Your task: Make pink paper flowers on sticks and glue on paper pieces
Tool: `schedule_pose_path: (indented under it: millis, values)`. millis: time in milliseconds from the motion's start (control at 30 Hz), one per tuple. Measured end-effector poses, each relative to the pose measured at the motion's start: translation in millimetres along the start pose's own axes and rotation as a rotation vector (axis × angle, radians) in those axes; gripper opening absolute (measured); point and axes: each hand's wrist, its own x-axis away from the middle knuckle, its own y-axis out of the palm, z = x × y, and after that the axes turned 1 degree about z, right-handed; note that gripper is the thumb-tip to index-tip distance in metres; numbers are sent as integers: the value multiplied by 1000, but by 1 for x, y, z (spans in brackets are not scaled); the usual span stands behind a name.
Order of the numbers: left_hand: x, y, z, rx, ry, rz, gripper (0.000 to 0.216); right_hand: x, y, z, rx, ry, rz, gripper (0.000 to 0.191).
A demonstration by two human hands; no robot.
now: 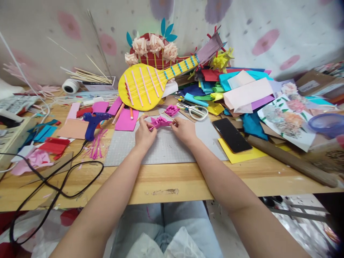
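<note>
Between my two hands is a magenta paper flower piece, spread sideways over the grey cutting mat. My left hand pinches its left end, fingers closed. At the other end, my right hand has thumb and fingertips closed on the paper's edge. A thin stick runs up-left from the right fingertips; whether they grip it too I cannot tell. Just behind lies a finished-looking magenta paper flower. White-handled scissors rest to its right, and a magenta paper sheet lies left of my left hand.
A blue glue gun stands at left, its black cord looping over the table edge. A yellow paper lute leans at the back. A phone lies right of the mat, near a brown stick and heaped coloured paper.
</note>
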Motion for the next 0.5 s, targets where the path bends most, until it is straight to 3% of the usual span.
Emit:
schedule_pose_path:
  millis: [167,333,500]
  values:
    - [5,6,4,100,25,-140,52,4,4,-17,-32,38,8,35]
    - [4,8,3,199,-25,-150,49,10,9,-27,-180,-203,-41,47]
    - [3,7,3,305,16,-192,53,11,8,-21,-221,-324,-38,34]
